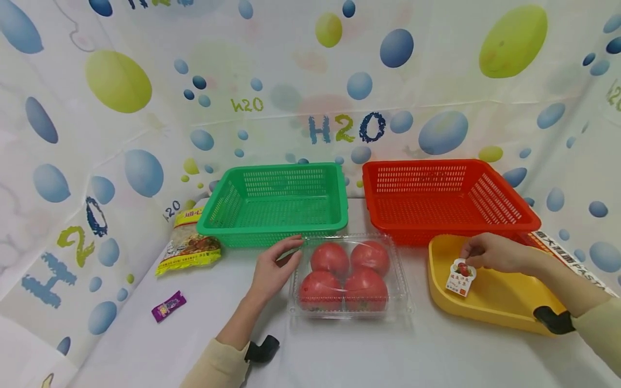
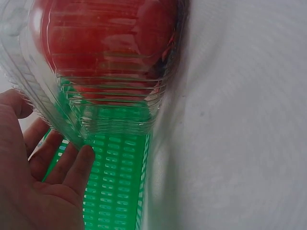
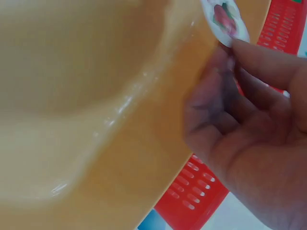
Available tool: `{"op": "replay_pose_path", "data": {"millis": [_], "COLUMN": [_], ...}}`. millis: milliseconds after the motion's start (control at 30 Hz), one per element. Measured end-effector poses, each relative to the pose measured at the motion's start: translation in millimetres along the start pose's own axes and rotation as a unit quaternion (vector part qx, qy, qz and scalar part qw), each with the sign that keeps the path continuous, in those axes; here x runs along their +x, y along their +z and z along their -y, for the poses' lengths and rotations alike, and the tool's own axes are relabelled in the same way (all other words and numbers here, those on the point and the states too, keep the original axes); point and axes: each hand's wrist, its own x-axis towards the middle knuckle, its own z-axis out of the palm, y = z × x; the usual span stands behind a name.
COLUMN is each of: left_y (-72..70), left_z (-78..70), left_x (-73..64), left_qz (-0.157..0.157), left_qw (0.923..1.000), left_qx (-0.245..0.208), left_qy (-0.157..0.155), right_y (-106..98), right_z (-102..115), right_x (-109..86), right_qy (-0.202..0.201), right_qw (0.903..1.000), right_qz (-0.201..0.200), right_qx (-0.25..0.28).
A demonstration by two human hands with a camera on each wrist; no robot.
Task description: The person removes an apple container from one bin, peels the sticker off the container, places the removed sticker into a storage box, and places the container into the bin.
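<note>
A clear plastic box with several red tomatoes inside sits in the middle of the table, its lid down. My left hand is at the box's left side, fingers loosely bent and apart; in the left wrist view the fingertips are at the box's rim. Over the yellow tray, my right hand pinches a small white label between thumb and fingers. The label carries a red fruit picture and red print. Only its picture end shows in the right wrist view.
A green basket and a red basket stand behind the box and tray. At left are a yellow food bag and a small purple packet. A printed red-and-white pack lies behind the tray.
</note>
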Motion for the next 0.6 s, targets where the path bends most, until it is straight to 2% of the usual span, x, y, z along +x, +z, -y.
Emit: {"op": "replay_pose_path", "data": {"millis": [133,600], "left_y": [-0.7,-0.6], "left_z": [-0.7,-0.6], "left_x": [-0.5,0.0], "left_qz": [0.0,0.0], "left_qw": [1.0,1.0], "left_qx": [0.0,0.007], "left_qy": [-0.002,-0.007], "right_y": [1.4,-1.7], "right_z": [-1.2,3.1], "right_x": [1.8,0.3], "right_qy": [-0.005,0.041], "right_qw": [0.9999,0.9986], "right_qz": [0.014,0.029], "right_qx": [-0.008,-0.012]}}
